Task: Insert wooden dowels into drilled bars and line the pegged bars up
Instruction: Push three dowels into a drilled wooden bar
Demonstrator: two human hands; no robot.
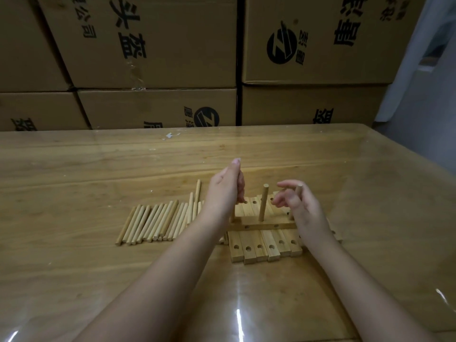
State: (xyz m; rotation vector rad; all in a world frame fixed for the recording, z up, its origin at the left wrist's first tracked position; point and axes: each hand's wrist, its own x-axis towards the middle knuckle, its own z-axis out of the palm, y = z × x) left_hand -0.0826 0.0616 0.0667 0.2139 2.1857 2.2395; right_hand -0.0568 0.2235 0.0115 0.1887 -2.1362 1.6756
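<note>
A drilled bar (261, 227) lies crosswise on a row of several flat drilled bars (266, 246). One dowel (263, 203) stands upright in its middle. A second dowel (232, 217) at its left end is mostly hidden by my left hand (225, 191), whose fingers are straight and point away from me. The top of a third dowel (299, 189) shows above my right hand (302, 211) at the bar's right end. That hand's fingers are loosely spread, and I see no grip on the dowel. Several loose dowels (153, 223) lie side by side to the left.
The wooden table (98, 169) has a glossy clear cover and open surface in front of and behind the parts. Stacked cardboard boxes (153, 45) form a wall along the far edge. The table's right edge (404, 154) borders a gap.
</note>
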